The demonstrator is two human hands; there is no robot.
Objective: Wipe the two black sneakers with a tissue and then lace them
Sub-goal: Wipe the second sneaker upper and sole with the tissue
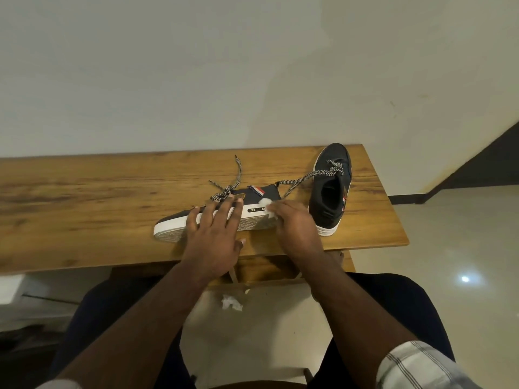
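- Steadying the near black sneaker (pixel 179 220), tipped on its side, the left hand (pixel 213 237) lies spread and flat across its white sole
- The right hand (pixel 295 223) seems to pinch a tissue (pixel 265 204) at the heel, fingers mostly hidden
- Second sneaker (pixel 331 197) stands at 2 o'clock, its opening showing nothing inside
- Risk: loose laces (pixel 303 178) snagging and dragging it off the wooden table (pixel 84 192)

Two sneakers are set on a bench (pixel 84 192). The near sneaker (pixel 174 224) is tipped on its side, sole toward the viewer. The other sneaker (pixel 331 192) stands upright to its right, near the bench's right end. A crumpled tissue (pixel 231 302) lies on the floor (pixel 449 248) below.
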